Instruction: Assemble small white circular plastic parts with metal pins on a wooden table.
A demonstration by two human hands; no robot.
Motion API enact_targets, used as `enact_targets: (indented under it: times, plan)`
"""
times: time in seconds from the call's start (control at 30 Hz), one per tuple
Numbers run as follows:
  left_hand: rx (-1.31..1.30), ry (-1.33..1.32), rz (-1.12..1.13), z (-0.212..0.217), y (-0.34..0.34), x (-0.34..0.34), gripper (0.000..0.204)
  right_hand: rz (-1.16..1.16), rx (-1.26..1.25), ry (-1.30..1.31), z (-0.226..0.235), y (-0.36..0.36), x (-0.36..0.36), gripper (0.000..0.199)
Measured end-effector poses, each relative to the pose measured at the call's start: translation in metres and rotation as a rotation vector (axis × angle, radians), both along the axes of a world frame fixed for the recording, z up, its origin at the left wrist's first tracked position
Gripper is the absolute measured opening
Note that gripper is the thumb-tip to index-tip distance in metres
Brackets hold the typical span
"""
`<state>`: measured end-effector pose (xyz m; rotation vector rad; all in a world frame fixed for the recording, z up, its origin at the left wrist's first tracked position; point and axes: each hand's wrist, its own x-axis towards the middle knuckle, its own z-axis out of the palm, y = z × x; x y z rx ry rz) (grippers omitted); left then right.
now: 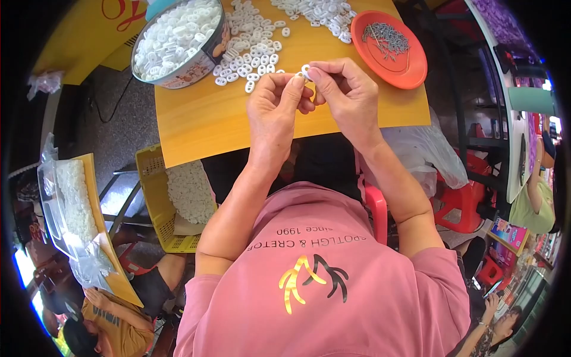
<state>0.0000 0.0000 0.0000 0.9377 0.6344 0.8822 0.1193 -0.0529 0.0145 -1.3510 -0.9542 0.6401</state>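
Note:
Above the yellow-brown table [202, 134], my left hand [273, 110] and my right hand [351, 98] meet, thumbs and forefingers pinched close together. Between their fingertips is a small white plastic piece [306, 70], partly covered by the fingers. Loose white oval two-hole plastic pieces [256, 61] lie spread just beyond my left hand. To the right of my right hand, an orange-red plate [410, 74] holds a heap of small grey metal parts [386, 38], too fine to name.
A round tin [178, 77] full of white pieces stands at the table's left corner. More white pieces [318, 13] lie at the far edge. Below left is a yellow crate [151, 196]; a red stool [461, 208] and plastic bag [428, 149] are right. Other people [119, 321] sit nearby.

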Motion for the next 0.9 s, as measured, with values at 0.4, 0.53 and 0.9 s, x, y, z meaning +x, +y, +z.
enact_targets:
  times: [0.4, 0.53, 0.9]
  plan:
    - [-0.011, 0.021, 0.021, -0.007, 0.009, -0.006, 0.015, 0.053, -0.003, 0.067, -0.012, 0.006, 0.002, 0.015]
    - [-0.065, -0.015, 0.0, -0.001, 0.011, -0.008, 0.014, 0.11, -0.009, 0.173, -0.009, 0.002, 0.006, 0.019]
    - [-0.021, -0.014, 0.011, 0.002, 0.001, -0.003, 0.014, 0.089, -0.048, 0.031, 0.004, -0.005, 0.004, 0.017]
